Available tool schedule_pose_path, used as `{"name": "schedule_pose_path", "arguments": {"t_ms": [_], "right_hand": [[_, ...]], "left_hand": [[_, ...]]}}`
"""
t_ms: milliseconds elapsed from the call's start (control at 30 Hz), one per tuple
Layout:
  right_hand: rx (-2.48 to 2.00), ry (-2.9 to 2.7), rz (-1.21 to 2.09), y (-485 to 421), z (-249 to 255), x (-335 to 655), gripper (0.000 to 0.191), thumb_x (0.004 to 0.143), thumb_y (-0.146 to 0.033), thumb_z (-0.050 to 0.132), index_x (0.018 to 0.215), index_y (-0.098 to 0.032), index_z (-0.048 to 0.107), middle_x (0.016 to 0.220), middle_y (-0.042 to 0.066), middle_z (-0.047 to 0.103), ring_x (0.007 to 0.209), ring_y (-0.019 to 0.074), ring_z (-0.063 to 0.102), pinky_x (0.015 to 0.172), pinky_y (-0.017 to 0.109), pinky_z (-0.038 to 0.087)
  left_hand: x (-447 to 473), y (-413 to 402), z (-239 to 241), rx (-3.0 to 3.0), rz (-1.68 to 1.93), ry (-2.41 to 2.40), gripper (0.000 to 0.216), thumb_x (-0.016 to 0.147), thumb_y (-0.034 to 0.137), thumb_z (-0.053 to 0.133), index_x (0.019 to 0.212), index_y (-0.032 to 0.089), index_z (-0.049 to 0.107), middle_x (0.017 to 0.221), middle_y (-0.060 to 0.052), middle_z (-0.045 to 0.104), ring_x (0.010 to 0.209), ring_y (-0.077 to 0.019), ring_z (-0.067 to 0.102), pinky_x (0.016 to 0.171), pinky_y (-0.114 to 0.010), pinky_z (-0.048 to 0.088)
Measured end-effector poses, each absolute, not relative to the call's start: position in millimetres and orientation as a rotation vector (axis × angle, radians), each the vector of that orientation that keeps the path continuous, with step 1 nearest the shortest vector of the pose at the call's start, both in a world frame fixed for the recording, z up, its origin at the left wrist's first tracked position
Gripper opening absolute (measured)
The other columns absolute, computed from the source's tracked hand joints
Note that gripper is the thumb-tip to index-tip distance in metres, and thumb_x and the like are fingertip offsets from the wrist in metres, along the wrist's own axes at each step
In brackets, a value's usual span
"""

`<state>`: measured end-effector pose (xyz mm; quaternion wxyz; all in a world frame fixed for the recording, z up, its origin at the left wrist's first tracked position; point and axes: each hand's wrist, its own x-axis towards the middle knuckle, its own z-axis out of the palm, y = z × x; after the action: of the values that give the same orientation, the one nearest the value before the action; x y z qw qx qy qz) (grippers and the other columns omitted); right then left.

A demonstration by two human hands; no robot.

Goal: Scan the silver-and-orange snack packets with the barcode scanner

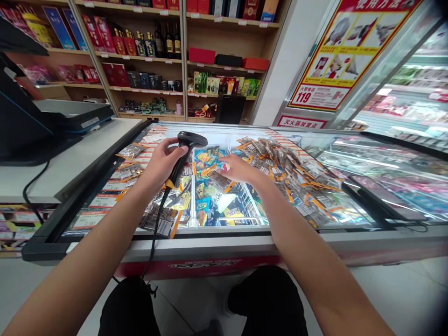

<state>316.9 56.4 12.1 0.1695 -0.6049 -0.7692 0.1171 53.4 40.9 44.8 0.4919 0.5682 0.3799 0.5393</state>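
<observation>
My left hand [164, 161] is wrapped round the handle of a black barcode scanner [179, 167], its head up and facing right; a cable hangs from its base. My right hand [238, 168] is closed at the upper edge of a small brown snack packet with orange ends [220, 181], over the middle of the glass-topped chest freezer [224, 235]. To its right spreads a big heap of similar packets [290, 172]. A smaller pile [163, 219] lies below the scanner, and a few packets [130, 170] are left of my left wrist.
Under the glass, wire baskets hold colourful ice-cream packs [224, 205]. Price labels [103, 200] line the left side. A black device [381, 200] lies on the right. A counter [70, 158] with checkout equipment stands left; shelves [140, 58] of boxes and bottles stand behind.
</observation>
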Motion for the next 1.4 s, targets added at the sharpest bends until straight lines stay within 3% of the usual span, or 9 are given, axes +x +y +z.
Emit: {"name": "schedule_pose_path", "arguments": {"t_ms": [100,167,267,400,533,700,1167,1267,1400], "right_hand": [[-1.814,-2.21,0.495,55.8,16.9,314.6,0.027,0.088,-0.043,0.078,0.103,-0.02,0.077,0.107,0.014,0.074,0.094,0.0322,0.071,0.082,0.04,0.053],[-1.827,-2.187,0.604,55.9,18.8,311.4,0.027,0.085,-0.044,0.081,0.096,-0.021,0.075,0.098,0.012,0.075,0.089,0.03,0.07,0.078,0.038,0.052],[-1.804,-1.965,0.762,56.9,18.3,305.7,0.029,0.082,-0.039,0.085,0.1,-0.02,0.073,0.098,0.01,0.074,0.085,0.0247,0.069,0.074,0.034,0.051],[-1.601,-1.383,1.03,59.5,16.1,299.5,0.025,0.092,-0.035,0.075,0.112,-0.023,0.066,0.079,0.002,0.067,0.063,0.0154,0.062,0.06,0.029,0.049],[-1.328,-1.005,1.093,63.5,18.0,299.3,0.015,0.095,-0.024,0.07,0.104,-0.024,0.057,0.07,-0.004,0.059,0.049,0.0099,0.053,0.05,0.024,0.044],[-1.235,-0.903,1.102,66.4,20.2,303.6,0.024,0.089,-0.022,0.075,0.099,-0.025,0.054,0.067,-0.007,0.056,0.046,0.0076,0.048,0.043,0.02,0.037],[-1.336,-1.096,1.114,58.3,17.3,299.1,0.021,0.094,-0.022,0.074,0.081,-0.021,0.057,0.062,-0.006,0.046,0.05,0.007,0.047,0.053,0.019,0.046],[-1.381,-1.186,1.224,54.2,14.2,290.0,0.008,0.095,-0.021,0.073,0.099,-0.019,0.066,0.074,-0.001,0.062,0.062,0.0107,0.061,0.067,0.024,0.056],[-1.291,-1.418,1.387,50.8,12.1,278.9,0.044,0.094,-0.03,0.076,0.134,-0.021,0.061,0.115,0.01,0.074,0.093,0.0199,0.074,0.086,0.034,0.062]], "left_hand": [[53.8,40.5,43.4,1.394,1.28,0.928,0.05,0.074,0.042,0.078,0.113,0.019,0.059,0.087,-0.004,0.073,0.061,-0.0154,0.068,0.054,-0.025,0.049],[54.1,40.3,42.2,1.411,1.262,0.929,0.05,0.075,0.043,0.077,0.115,0.019,0.059,0.089,-0.003,0.073,0.062,-0.0152,0.068,0.056,-0.025,0.05],[54.8,39.8,40.2,1.443,1.236,0.914,0.048,0.077,0.042,0.077,0.115,0.019,0.059,0.088,-0.003,0.073,0.062,-0.0152,0.068,0.056,-0.025,0.05],[54.6,39.0,38.1,1.493,1.178,0.884,0.049,0.079,0.042,0.076,0.119,0.018,0.059,0.086,-0.002,0.071,0.062,-0.0155,0.069,0.056,-0.025,0.051],[53.1,38.8,35.2,1.539,1.067,0.794,0.048,0.082,0.045,0.077,0.119,0.02,0.059,0.089,-0.002,0.07,0.064,-0.0159,0.07,0.058,-0.026,0.052],[53.9,38.8,31.1,1.567,0.972,0.755,0.046,0.081,0.042,0.078,0.117,0.02,0.057,0.087,0.002,0.067,0.06,-0.0135,0.067,0.059,-0.026,0.052],[52.6,39.5,33.9,1.52,1.073,0.79,0.043,0.081,0.04,0.078,0.115,0.02,0.06,0.089,-0.002,0.071,0.062,-0.0146,0.069,0.058,-0.027,0.054],[51.6,40.0,37.7,1.475,1.171,0.853,0.042,0.081,0.039,0.077,0.114,0.02,0.06,0.085,-0.002,0.071,0.06,-0.0152,0.069,0.055,-0.025,0.052],[49.9,39.7,43.2,1.396,1.293,0.888,0.043,0.078,0.038,0.076,0.113,0.02,0.059,0.085,-0.003,0.073,0.059,-0.0152,0.068,0.053,-0.025,0.051]]}}
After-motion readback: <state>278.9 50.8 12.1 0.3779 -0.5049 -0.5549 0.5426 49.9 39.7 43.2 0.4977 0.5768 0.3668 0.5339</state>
